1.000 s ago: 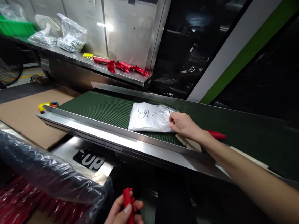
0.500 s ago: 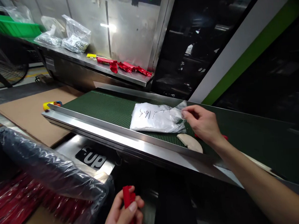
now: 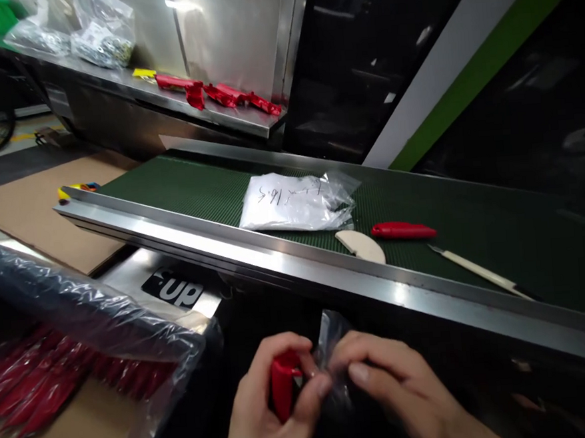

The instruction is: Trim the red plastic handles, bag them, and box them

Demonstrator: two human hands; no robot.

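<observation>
My left hand (image 3: 275, 400) is curled around a red plastic part (image 3: 283, 386), its thumb and fingertips also meeting the edge of a small clear plastic bag (image 3: 332, 333). My right hand (image 3: 399, 385) pinches that bag from the other side, close to the left fingertips. On the green conveyor belt beyond lies a white packet in clear plastic (image 3: 291, 202) with handwriting on it. Nearer to me on the belt are a cream half-round piece (image 3: 362, 246), another red part (image 3: 404, 230) and a thin pale-handled tool (image 3: 481, 269).
A metal rail (image 3: 254, 248) edges the belt. At lower left stands a plastic-lined box (image 3: 94, 319) with bagged red parts (image 3: 39, 390). A steel shelf (image 3: 138, 89) holds more red parts (image 3: 223, 94) and bags of hardware (image 3: 104, 38). A cardboard sheet (image 3: 36, 210) lies left.
My right hand has drawn back from the white packet to my left hand, bringing a small clear bag. My left hand has risen slightly rightward. The red part on the belt is now uncovered.
</observation>
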